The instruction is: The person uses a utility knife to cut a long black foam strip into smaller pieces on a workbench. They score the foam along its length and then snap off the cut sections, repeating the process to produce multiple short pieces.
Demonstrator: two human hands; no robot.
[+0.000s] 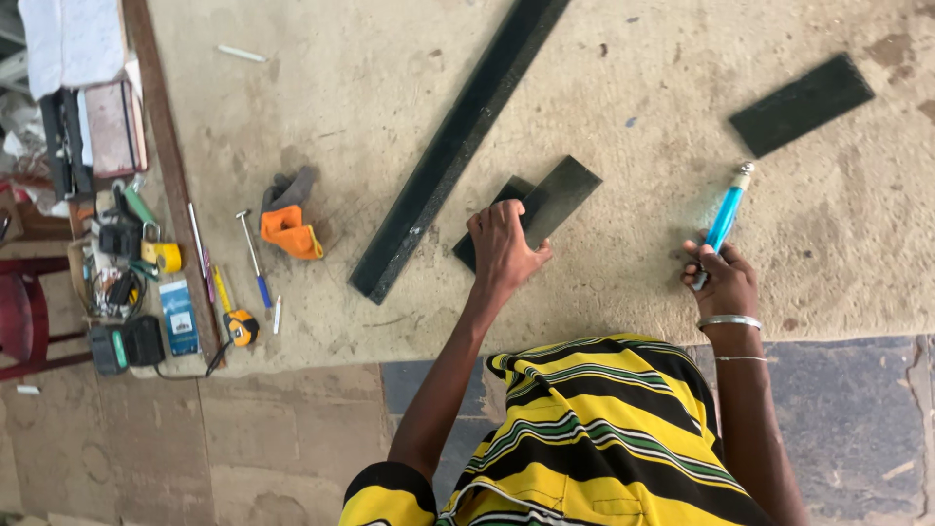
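Note:
My left hand lies on two small dark rectangular pieces that overlap on the beige mat, its fingers curled over the edge of the upper one. My right hand grips a blue-handled cutter tool, which points away from me over the mat, apart from the dark pieces. I wear a bangle on that wrist and a yellow, black and green striped shirt.
A long dark strip runs diagonally left of my left hand. Another dark rectangle lies at the far right. An orange-and-grey glove, a small hammer, a tape measure, a yellow padlock and several tools lie at the left, by a wooden batten.

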